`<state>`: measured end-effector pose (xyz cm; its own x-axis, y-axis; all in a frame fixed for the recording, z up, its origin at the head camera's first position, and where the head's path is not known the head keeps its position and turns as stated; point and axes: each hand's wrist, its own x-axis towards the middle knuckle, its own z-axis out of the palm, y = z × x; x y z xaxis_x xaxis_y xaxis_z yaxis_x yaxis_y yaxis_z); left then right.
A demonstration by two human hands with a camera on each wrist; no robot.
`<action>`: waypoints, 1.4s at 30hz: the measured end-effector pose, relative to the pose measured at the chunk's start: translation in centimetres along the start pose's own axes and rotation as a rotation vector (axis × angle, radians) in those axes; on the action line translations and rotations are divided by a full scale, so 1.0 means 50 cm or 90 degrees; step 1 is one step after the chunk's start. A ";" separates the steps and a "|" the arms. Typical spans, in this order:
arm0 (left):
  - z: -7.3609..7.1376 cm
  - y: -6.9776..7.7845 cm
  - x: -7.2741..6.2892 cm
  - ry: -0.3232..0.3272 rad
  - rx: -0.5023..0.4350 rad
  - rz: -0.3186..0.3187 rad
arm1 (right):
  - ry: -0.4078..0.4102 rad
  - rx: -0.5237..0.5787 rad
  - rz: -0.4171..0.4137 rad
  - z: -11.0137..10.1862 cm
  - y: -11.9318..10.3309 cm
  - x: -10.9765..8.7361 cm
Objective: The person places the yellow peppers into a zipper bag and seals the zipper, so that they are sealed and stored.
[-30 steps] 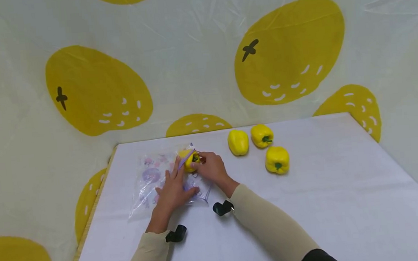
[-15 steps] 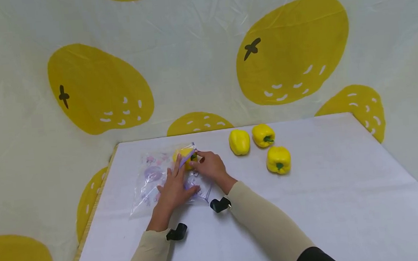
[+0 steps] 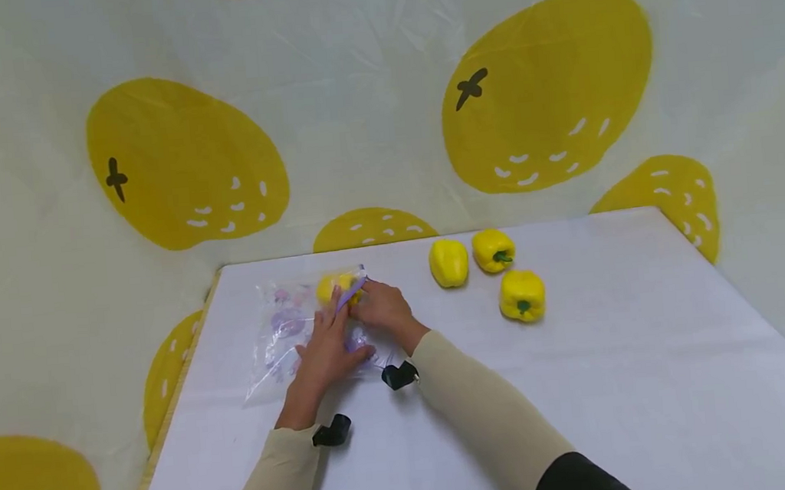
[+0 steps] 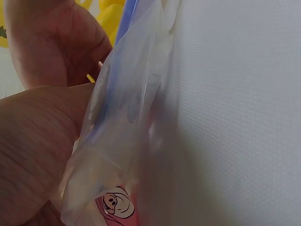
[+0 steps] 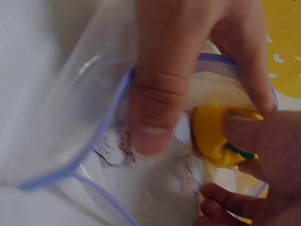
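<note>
A clear printed zip bag (image 3: 273, 362) with a purple zip edge lies on the white table, its mouth to the right. Spread across it, my left hand (image 3: 325, 352) keeps the mouth apart: the thumb (image 5: 155, 117) is inside the near rim and the fingers reach the far rim. Inside the mouth is a yellow bell pepper (image 5: 211, 134) with a green stem. My right hand (image 3: 385, 307) reaches in and grips the pepper, thumb on top and fingers beneath. In the left wrist view, the bag's film (image 4: 122, 94) hides most of both hands' fingers.
To the right of the bag, a yellow pepper lies on its side (image 3: 448, 263), with a second pepper (image 3: 493, 250) beside it and a third pepper (image 3: 522, 295) nearer. The white table (image 3: 618, 381) meets a patterned curtain (image 3: 355, 125) at the back.
My right hand has moved left and pushed the pepper deeper into the bag. The left hand stays about where it was, and the three other peppers have not moved.
</note>
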<state>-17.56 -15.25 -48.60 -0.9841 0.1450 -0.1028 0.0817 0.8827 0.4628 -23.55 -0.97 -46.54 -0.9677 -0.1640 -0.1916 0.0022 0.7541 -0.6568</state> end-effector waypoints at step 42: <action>0.000 0.002 0.000 -0.016 0.013 -0.020 | 0.280 0.134 0.239 -0.234 0.306 -0.189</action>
<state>-17.57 -15.14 -48.57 -0.9820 0.1278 -0.1392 0.0541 0.8959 0.4410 -17.33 19.57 -46.24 -0.9046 0.3996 -0.1482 0.3689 0.5602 -0.7417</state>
